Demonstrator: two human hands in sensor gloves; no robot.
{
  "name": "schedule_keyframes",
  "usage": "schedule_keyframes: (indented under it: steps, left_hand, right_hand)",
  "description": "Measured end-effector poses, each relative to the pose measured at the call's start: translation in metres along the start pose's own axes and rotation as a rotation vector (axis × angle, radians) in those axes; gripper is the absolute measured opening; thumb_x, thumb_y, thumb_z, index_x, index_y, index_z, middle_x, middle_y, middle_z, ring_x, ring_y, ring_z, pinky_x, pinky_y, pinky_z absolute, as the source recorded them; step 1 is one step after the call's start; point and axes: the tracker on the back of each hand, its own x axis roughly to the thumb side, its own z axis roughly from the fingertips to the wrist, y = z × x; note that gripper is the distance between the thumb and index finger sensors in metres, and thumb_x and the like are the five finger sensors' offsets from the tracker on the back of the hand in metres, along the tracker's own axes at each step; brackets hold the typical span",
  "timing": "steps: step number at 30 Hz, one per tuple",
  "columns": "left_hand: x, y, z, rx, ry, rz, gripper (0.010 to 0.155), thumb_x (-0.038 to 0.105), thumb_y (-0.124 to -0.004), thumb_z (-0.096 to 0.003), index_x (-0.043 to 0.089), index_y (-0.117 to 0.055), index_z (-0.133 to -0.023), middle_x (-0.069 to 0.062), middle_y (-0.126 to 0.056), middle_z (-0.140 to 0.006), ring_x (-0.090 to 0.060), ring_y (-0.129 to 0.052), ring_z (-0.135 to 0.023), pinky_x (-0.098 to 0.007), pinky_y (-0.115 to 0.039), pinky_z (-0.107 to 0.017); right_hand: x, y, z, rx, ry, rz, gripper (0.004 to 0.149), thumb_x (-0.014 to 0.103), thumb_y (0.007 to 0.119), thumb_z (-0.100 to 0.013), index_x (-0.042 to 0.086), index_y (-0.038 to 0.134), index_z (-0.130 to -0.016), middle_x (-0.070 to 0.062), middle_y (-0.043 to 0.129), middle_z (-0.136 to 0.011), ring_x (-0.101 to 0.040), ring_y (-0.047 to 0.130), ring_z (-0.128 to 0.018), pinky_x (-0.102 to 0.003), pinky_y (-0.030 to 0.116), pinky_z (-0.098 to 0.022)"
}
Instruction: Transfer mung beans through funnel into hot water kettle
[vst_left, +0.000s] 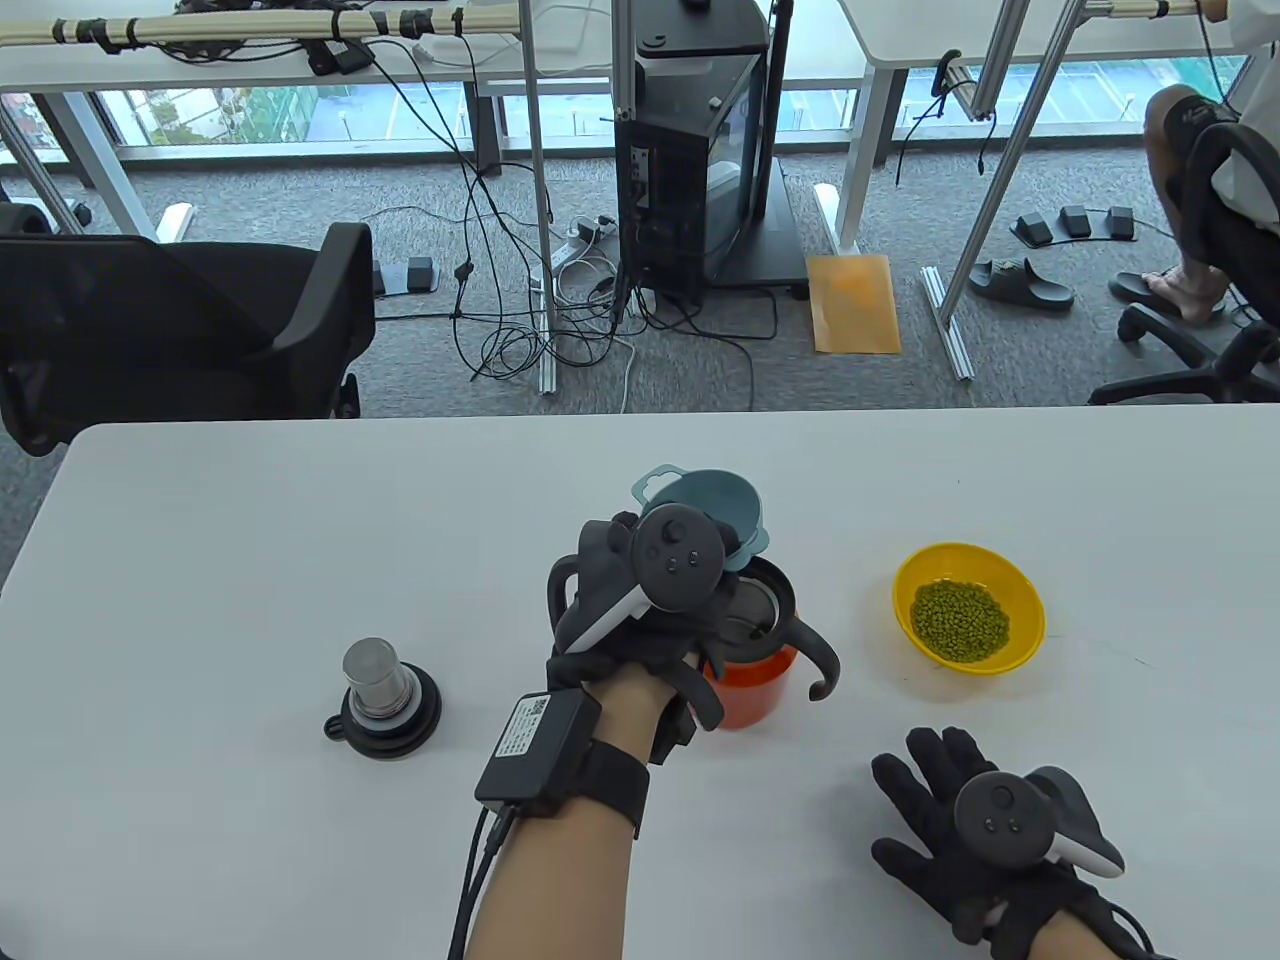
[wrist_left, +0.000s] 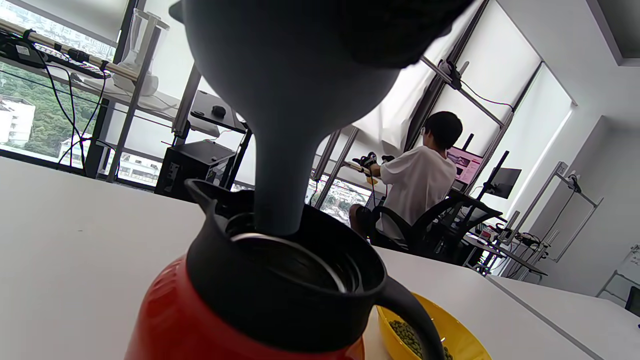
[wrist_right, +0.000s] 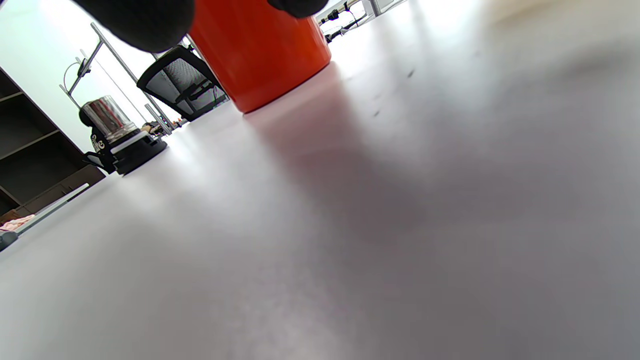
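left hand (vst_left: 640, 610) gripping funnel (vst_left: 715, 510), tip going into kettle (vst_left: 750, 660) mouth. keep funnel straight up, push tip down snug. right hand (vst_left: 960, 830) lying flat, fingers spread, on table (vst_left: 250, 520). beans (vst_left: 960, 618) waiting in yellow bowl (vst_left: 1020, 650) beside kettle.

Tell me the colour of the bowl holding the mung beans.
Yellow. The bowl shows best in the table view, right of the kettle.
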Motion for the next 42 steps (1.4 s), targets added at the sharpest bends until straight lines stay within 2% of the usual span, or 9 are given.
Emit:
schedule_keyframes:
  steps: [4,11,19,22,25,27,30,36,42]
  left_hand:
    - [0.008,-0.017,-0.003,-0.033,-0.041,-0.066,0.047,0.033,-0.078,-0.0445,0.025,-0.064,-0.089,-0.005,-0.063,-0.103,-0.038,-0.053,-0.104,-0.059,-0.039,-0.077]
    - [0.016,-0.049,-0.003,-0.081,-0.082,-0.179,0.046,0.032,-0.079,-0.0445,0.024,-0.066,-0.088,-0.008,-0.064,-0.103,-0.039,-0.054,-0.103,-0.058,-0.038,-0.076]
    - [0.016,-0.069,-0.002,-0.128,-0.098,-0.223,0.047,0.031,-0.081,-0.0451,0.023,-0.067,-0.089,-0.008,-0.065,-0.103,-0.038,-0.054,-0.102,-0.058,-0.036,-0.076]
    - [0.015,-0.069,0.001,-0.14,-0.1,-0.222,0.052,0.034,-0.08,-0.0455,0.023,-0.063,-0.094,-0.008,-0.059,-0.106,-0.039,-0.048,-0.103,-0.059,-0.032,-0.075]
    - [0.011,-0.062,0.009,-0.161,-0.083,-0.221,0.069,0.04,-0.082,-0.0448,0.023,-0.048,-0.102,-0.006,-0.025,-0.113,-0.037,-0.013,-0.106,-0.059,-0.021,-0.075]
    - [0.007,-0.055,0.015,-0.159,-0.079,-0.23,0.079,0.044,-0.082,-0.0443,0.024,-0.037,-0.106,-0.005,-0.013,-0.113,-0.037,-0.003,-0.103,-0.061,-0.015,-0.073]
    - [0.001,-0.043,0.028,-0.173,-0.006,-0.228,0.086,0.049,-0.079,-0.0448,0.025,-0.026,-0.108,-0.005,-0.003,-0.112,-0.037,0.01,-0.1,-0.063,-0.009,-0.072]
    - [-0.018,-0.033,0.057,-0.143,0.049,-0.292,0.087,0.053,-0.072,-0.0457,0.025,-0.019,-0.108,-0.005,0.0,-0.112,-0.037,0.013,-0.1,-0.065,-0.007,-0.071]
    - [-0.054,-0.06,0.082,-0.142,0.105,-0.251,0.086,0.054,-0.071,-0.0464,0.027,-0.017,-0.108,-0.006,0.002,-0.112,-0.038,0.014,-0.099,-0.066,-0.006,-0.07]
  right_hand:
    - [0.0,0.0,0.0,-0.001,0.0,-0.003,0.085,0.057,0.061,-0.054,0.006,0.025,-0.112,-0.031,-0.003,-0.103,-0.059,-0.01,-0.085,-0.078,0.011,-0.054]
    - [-0.001,0.0,0.001,-0.005,-0.001,-0.004,0.086,0.057,0.061,-0.054,0.006,0.025,-0.113,-0.031,-0.004,-0.103,-0.059,-0.01,-0.085,-0.078,0.011,-0.054]
    - [-0.001,-0.001,0.002,-0.006,-0.003,-0.011,0.085,0.057,0.061,-0.054,0.006,0.025,-0.113,-0.031,-0.003,-0.103,-0.059,-0.01,-0.084,-0.078,0.012,-0.054]
    - [-0.001,0.0,0.001,0.002,-0.003,-0.008,0.085,0.057,0.061,-0.054,0.006,0.025,-0.113,-0.031,-0.004,-0.103,-0.059,-0.01,-0.084,-0.078,0.012,-0.054]
    - [-0.001,-0.001,0.002,0.002,-0.004,-0.011,0.085,0.057,0.061,-0.054,0.006,0.025,-0.113,-0.03,-0.003,-0.103,-0.059,-0.01,-0.085,-0.078,0.012,-0.054]
    - [-0.002,-0.001,0.002,-0.005,-0.004,-0.014,0.085,0.057,0.061,-0.054,0.006,0.025,-0.112,-0.031,-0.003,-0.103,-0.059,-0.01,-0.085,-0.078,0.012,-0.054]
    - [-0.002,-0.002,0.003,-0.01,-0.003,-0.018,0.085,0.057,0.061,-0.054,0.006,0.025,-0.112,-0.031,-0.003,-0.103,-0.059,-0.01,-0.085,-0.078,0.012,-0.054]
    - [-0.002,-0.002,0.003,-0.004,0.001,-0.015,0.085,0.057,0.061,-0.054,0.006,0.025,-0.112,-0.031,-0.003,-0.103,-0.059,-0.01,-0.085,-0.078,0.012,-0.054]
    - [-0.001,-0.002,0.003,0.001,0.008,-0.013,0.085,0.057,0.061,-0.054,0.006,0.025,-0.112,-0.031,-0.003,-0.103,-0.059,-0.01,-0.084,-0.078,0.011,-0.054]
